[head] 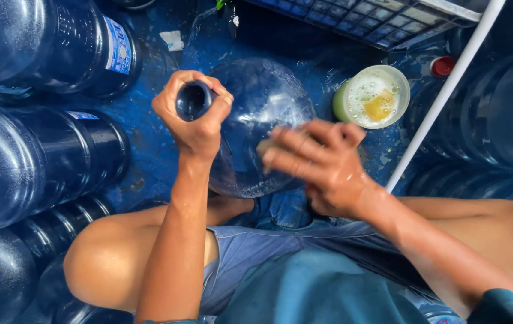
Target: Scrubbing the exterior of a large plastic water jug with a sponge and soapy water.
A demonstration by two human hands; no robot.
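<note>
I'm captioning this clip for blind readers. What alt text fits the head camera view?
Seen from above, a seated person's left hand grips the neck of a large clear water jug while the right hand, blurred, presses against its side. Dark blue jugs lie stacked on the left, and a small tub of foamy liquid sits on the wet blue floor.

Water jug (256, 102) centre, between stacked jugs (34, 156) at left and soapy bowl (372, 97) at right, crate (364, 18) behind.
</note>
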